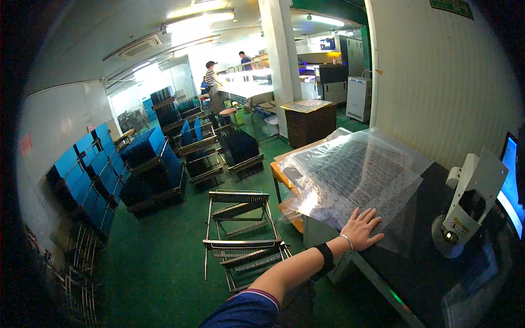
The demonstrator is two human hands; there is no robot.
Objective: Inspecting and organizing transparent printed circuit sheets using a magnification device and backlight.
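Observation:
My left hand (pixel 361 229) lies palm down with its fingers spread, holding nothing. It rests at the near edge of a stack of clear plastic film sheets (pixel 350 169) that carry dark, fine markings. The sheets overlap unevenly and shine where light strikes them. They cover much of a dark-topped table (pixel 407 273) and reach onto an orange-edged surface at its far left. A black band and a bangle circle my left wrist. My right hand is out of view.
A pale instrument (pixel 465 202) on a round base and a lit monitor (pixel 511 180) stand at the right. Metal slotted racks (pixel 240 240) sit on the green floor; more racks hold blue panels (pixel 147 145). Several people (pixel 212 79) are by a bright bench far back.

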